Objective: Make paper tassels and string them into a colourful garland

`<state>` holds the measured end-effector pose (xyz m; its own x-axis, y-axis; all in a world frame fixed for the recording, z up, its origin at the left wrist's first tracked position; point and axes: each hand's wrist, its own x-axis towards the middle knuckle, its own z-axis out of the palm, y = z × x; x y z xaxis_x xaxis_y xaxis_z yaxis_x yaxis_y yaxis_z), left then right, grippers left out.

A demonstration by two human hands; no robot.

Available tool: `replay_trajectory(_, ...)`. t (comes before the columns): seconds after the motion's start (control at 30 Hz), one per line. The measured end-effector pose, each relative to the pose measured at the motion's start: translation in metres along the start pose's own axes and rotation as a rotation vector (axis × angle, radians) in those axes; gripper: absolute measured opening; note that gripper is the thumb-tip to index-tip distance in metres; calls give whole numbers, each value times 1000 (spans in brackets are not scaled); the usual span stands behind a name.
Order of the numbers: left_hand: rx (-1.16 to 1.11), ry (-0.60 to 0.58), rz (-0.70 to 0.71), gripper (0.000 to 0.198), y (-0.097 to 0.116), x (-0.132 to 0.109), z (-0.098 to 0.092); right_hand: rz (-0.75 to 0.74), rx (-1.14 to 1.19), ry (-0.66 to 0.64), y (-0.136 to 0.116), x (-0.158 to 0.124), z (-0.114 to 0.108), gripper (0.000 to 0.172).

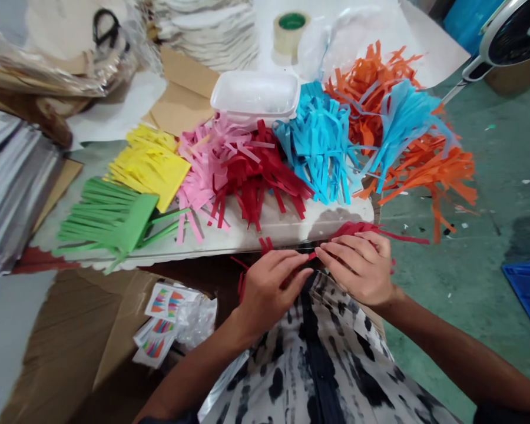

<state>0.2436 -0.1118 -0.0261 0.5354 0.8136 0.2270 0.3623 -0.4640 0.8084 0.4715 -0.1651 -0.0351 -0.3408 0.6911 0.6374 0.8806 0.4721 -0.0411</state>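
Observation:
Both hands meet at the table's front edge over a dark red fringed paper strip [357, 228]. My left hand [271, 285] pinches the strip's narrow middle between thumb and fingers, with red fringe ends showing behind it. Close beside it, my right hand [362, 268] has its fingertips closed on the same piece, and red strands stick out past its knuckles. On the table just beyond lie fringed paper bundles: green [135, 219], yellow [154, 168], pink [203, 156], dark red [256, 176], blue [320, 144] and orange [441, 168].
A white plastic tray [255, 97] sits behind the bundles, with a tape roll [289, 35] farther back. Black-handled scissors [106, 28] lie at upper left. Stacked packets [15, 188] stand at left, a fan [516, 35] at upper right. Printed cards [159, 330] rest in a box below.

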Motion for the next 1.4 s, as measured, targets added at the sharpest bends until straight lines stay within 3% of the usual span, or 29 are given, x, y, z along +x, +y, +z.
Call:
replay_trajectory(0.1,-489,-164,-504,34,12,1,-5,-40,-2,31,-1,10,-15,22)
replay_trajectory(0.17,-764,-267,-738,37,15,2,-7,-46,-3,39,-2,15,-22,23)
replay_trajectory(0.27,-1057,-303,-935,38,15,4,-7,-20,-1,36,-4,19,-25,26)
replay_trajectory(0.4,-1274,-327,-1048,39,15,3,-5,132,93,25,-12,23,-23,22)
replay_trajectory(0.5,-1175,-301,-936,31,18,4,-4,433,413,-4,-20,30,-19,14)
replay_trajectory(0.6,-803,-52,-597,16,24,8,-6,820,870,-42,-27,38,-13,7)
replay_trajectory(0.67,-652,61,-454,10,28,12,-7,953,1080,-45,-29,42,-8,11)
replay_trajectory(0.7,-658,58,-437,9,30,13,-7,973,1131,-29,-29,44,-6,13)
replay_trajectory(0.8,-885,-32,-510,11,31,16,-6,987,1154,17,-28,50,-4,16)
replay_trajectory(0.9,-998,-1,-551,11,29,15,-2,1017,1198,-23,-26,54,-7,19)
replay_trajectory(1.1,-822,65,-481,14,27,16,-4,901,1143,-150,-20,62,-10,19)
replay_trajectory(1.27,-703,157,-403,10,27,19,-7,765,998,-72,-13,79,-9,20)
replay_trajectory(1.4,-757,278,-443,9,26,25,-13,645,982,-20,-4,103,-9,17)
